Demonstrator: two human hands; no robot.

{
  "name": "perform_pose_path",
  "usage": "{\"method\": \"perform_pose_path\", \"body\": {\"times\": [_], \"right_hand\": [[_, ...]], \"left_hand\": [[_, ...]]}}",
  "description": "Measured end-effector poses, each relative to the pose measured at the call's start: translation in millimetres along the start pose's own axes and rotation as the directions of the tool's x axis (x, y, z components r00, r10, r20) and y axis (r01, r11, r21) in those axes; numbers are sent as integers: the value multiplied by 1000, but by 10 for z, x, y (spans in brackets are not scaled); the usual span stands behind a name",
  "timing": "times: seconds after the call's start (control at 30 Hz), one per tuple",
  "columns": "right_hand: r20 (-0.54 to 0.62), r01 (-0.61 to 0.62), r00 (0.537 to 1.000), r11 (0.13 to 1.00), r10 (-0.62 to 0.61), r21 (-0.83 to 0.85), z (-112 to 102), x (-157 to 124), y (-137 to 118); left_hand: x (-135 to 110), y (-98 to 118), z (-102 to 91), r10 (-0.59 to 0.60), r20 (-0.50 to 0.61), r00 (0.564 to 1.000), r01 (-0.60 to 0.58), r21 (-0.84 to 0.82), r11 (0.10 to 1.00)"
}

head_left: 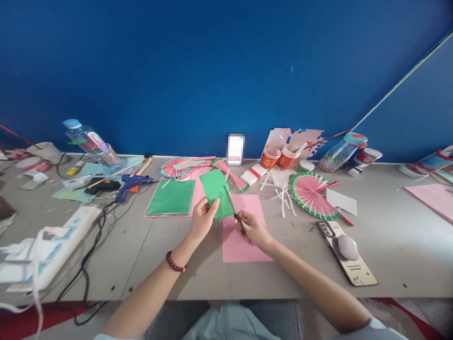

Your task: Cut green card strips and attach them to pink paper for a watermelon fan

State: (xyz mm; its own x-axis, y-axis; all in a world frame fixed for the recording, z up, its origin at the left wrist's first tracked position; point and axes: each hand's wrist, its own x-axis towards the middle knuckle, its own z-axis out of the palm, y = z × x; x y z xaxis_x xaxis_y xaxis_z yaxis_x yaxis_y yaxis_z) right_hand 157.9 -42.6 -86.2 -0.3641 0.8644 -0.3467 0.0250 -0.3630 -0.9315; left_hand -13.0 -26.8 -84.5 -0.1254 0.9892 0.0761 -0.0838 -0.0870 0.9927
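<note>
At lower centre, the left hand (202,218) is pinching a flat matte green paper rectangle (215,193) above a smooth pink paper sheet (240,245). The right hand (252,229) is gripping small dark scissors (239,222) at its lower right edge, and the rectangle is looking largely uncut. Farther right, a pleated round watermelon-pattern paper fan (309,193) is lying finished.

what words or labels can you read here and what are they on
No text reads clearly.
Bottle, pink label: white lettering, too blurred.
Red paper cups: yellow print, too small.
White card by the wall: pixelated.
Phone case: faint marks, illegible.
Green paper in the left hand: blank.
Scissors in the right hand: no marks visible.
</note>
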Motion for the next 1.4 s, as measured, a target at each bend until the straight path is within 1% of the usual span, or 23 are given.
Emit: {"method": "perform_pose_path", "body": {"times": [0.2,0.43,0.67,0.9,1.07,1.3,1.4], "right_hand": [[-4,6,1000,1000,-6,5,-7,10,10],[24,7,1000,1000,-7,22,-9,2,17],[29,29,999,1000,-29,6,-22,17,42],[28,51,998,998,-52,33,-42,29,69],[34,69,997,996,-71,62,-58,59,118],[21,37,999,998,-38,52,-46,39,80],[10,41,999,998,-42,48,-33,21,47]], "left_hand": [[-4,24,4,1,-13,1000,-1,6,1000],[-8,21,3,-19,-12,1000,19,11,1000],[0,-13,-5,7,13,1000,-7,30,1000],[-38,33,28,-12,65,998,9,45,999],[-51,47,58,-19,76,997,16,42,999],[-53,-23,50,-39,109,993,35,32,999],[-58,-27,53,-56,120,991,55,8,998]]}}
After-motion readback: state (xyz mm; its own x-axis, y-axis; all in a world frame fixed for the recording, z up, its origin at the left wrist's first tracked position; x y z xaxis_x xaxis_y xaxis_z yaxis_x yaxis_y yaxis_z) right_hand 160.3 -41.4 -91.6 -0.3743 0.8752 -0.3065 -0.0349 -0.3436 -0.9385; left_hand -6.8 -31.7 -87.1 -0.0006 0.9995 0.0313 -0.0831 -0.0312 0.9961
